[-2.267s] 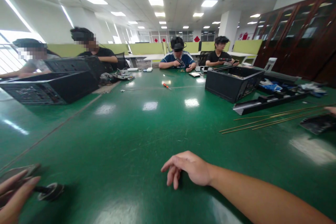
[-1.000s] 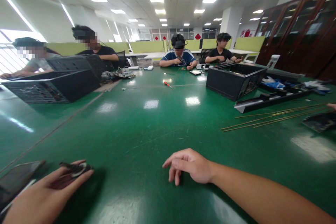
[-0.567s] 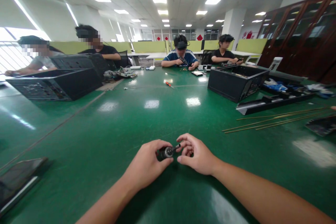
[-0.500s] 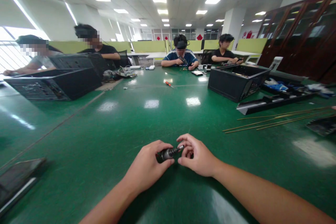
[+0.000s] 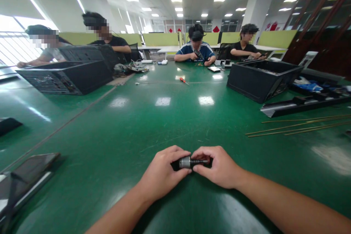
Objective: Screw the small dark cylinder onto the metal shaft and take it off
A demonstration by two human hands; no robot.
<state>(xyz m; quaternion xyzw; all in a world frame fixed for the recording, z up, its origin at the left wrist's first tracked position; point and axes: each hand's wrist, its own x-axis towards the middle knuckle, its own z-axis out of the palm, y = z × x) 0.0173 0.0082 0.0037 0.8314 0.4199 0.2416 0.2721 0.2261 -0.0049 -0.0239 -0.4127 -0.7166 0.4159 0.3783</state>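
My left hand point(image 5: 164, 166) is closed around the dark body of an electric screwdriver point(image 5: 185, 162), which lies low over the table and points right. Its silver collar and thin ribbed front end show between my hands. The rear of the tool is hidden in my left palm. My right hand point(image 5: 219, 166) curls around the front end, thumb below and fingers above, covering the tip.
The green table point(image 5: 153, 124) bears a red-handled screwdriver point(image 5: 183, 80) farther off. Black computer cases stand at left point(image 5: 65, 76) and right point(image 5: 257, 80). Thin brass rods point(image 5: 296, 128) lie at right, a dark panel point(image 5: 30, 179) at left. Several people point(image 5: 196, 45) sit across.
My right hand has moved from open beside the tip to curled around it. The screwdriver has turned to lie more level. The view has shifted slightly left and down.
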